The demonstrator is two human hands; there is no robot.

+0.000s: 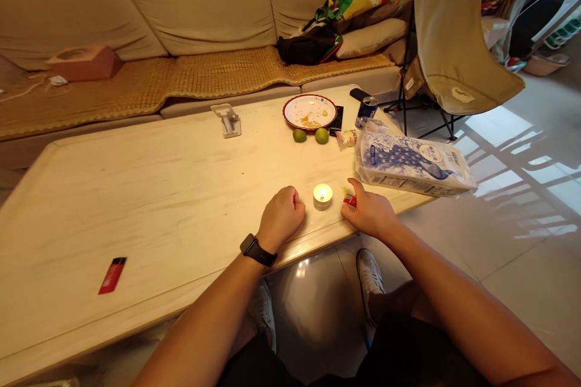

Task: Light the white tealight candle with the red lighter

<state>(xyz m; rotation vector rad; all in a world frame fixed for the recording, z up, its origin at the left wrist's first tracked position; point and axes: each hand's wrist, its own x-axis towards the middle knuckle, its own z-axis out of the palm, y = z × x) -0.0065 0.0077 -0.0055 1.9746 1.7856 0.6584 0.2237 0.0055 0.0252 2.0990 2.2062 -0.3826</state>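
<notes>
Just right of the lit candle (322, 196), a small red object (350, 200) sits pinched in the right hand (371, 213); its thin yellowish tip points away from the person, slightly candleward. I can't tell its long axis. The left hand (281, 214) curls closed left of the candle, contents hidden. Beyond the candle, rightward, a tissue pack (408, 160) crowds the right hand; limes (299, 135) lie straight beyond.

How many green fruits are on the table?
2. One green fruit sits by the near edge of the red-rimmed plate; the second green fruit lies to its right, nearer the wrapper. Any behind the peacock-printed pack would be hidden.
</notes>
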